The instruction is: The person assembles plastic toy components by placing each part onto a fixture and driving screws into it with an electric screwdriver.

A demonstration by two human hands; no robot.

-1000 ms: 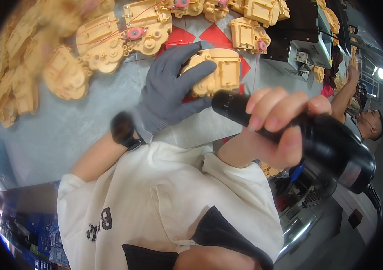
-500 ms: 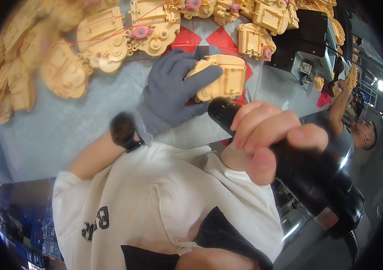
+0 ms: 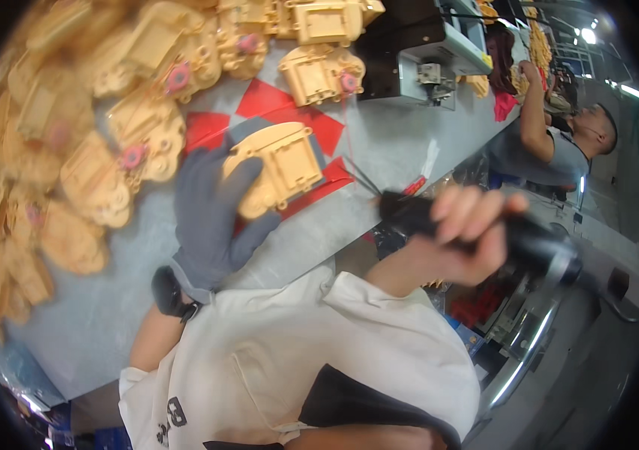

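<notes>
A yellow plastic housing with a rectangular recess sits on a grey block above red patches on the table. My left hand, in a grey glove, grips its left side between thumb and fingers. My bare right hand is wrapped round a black electric screwdriver. The screwdriver's nose points left toward the housing, with its thin bit slanting up and apart from it. Motion blurs the right hand and the tool.
Many similar yellow housings, several with pink round parts, lie heaped at left and far side. A black-and-grey machine stands at the back right. Near the table edge lies a small red-handled tool. Another person works farther right.
The screwdriver has drawn back to the right from beside the housing, and its bit now shows. The view has shifted, bringing more of the table's right side in. My left hand keeps its hold.
</notes>
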